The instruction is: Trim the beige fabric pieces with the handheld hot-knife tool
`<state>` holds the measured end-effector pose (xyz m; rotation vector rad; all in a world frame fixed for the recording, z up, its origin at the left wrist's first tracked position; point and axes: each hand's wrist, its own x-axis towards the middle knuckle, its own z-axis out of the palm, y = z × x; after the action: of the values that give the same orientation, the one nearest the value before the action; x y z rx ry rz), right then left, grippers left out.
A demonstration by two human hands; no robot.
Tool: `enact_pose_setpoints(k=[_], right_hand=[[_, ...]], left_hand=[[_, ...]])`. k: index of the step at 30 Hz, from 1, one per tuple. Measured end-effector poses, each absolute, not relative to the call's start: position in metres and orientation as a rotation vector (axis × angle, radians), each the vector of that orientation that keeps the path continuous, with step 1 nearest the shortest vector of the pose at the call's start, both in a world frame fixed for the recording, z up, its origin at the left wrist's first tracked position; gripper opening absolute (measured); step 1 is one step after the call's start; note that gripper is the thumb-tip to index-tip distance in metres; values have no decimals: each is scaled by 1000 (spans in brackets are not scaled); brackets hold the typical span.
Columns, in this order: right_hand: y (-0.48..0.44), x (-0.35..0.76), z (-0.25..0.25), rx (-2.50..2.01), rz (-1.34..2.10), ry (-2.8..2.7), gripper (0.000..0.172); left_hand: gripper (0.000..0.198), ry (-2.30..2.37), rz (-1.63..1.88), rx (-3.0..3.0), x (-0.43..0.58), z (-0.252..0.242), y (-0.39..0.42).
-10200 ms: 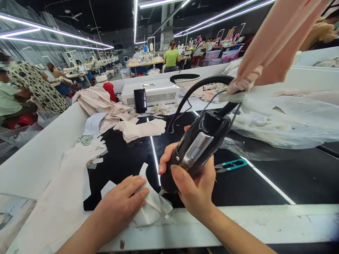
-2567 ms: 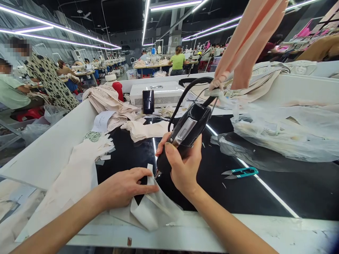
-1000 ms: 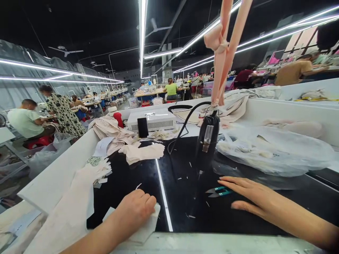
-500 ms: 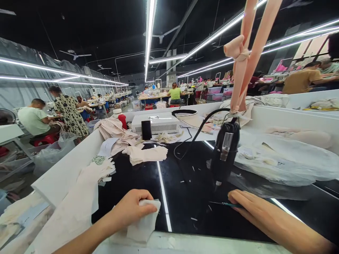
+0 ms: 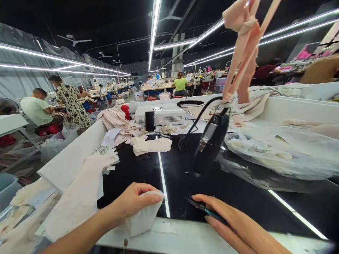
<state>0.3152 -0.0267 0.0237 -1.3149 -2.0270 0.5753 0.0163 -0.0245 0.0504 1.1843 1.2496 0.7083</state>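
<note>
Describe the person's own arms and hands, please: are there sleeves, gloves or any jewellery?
The left hand and the right hand are bare, with no gloves. No ring, watch or bracelet shows. Both forearms are uncovered as far as the picture reaches, so no sleeve is visible.

Premises: garment factory, open sewing floor. Evidence noted: long ceiling strip lights (image 5: 153, 31) and ceiling fans (image 5: 71, 39) over rows of work tables (image 5: 164, 86), with seated workers (image 5: 180, 84) at them. The near counter (image 5: 238, 190) carries stacks of cut beige fabric pieces (image 5: 149, 144), a clear plastic bag of pieces (image 5: 286, 151) and a white control box (image 5: 161, 114). A black power tool (image 5: 212, 139) hangs on a pink fabric strap (image 5: 242, 53). The left hand (image 5: 129, 204) pinches a white cloth piece (image 5: 144, 218); the right hand (image 5: 233, 225) holds thread snips (image 5: 203, 209)
</note>
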Motion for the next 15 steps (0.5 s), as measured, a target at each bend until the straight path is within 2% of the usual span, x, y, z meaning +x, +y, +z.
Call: enact_pose_setpoints(k=[6, 15], right_hand=[[-23, 291, 47, -1209, 1005, -2084, 53], [-26, 270, 48, -1138, 1142, -2136, 53]], left_hand=[[62, 1246, 643, 1243, 10, 47, -30], [45, 1157, 620, 1353, 9, 44, -31]])
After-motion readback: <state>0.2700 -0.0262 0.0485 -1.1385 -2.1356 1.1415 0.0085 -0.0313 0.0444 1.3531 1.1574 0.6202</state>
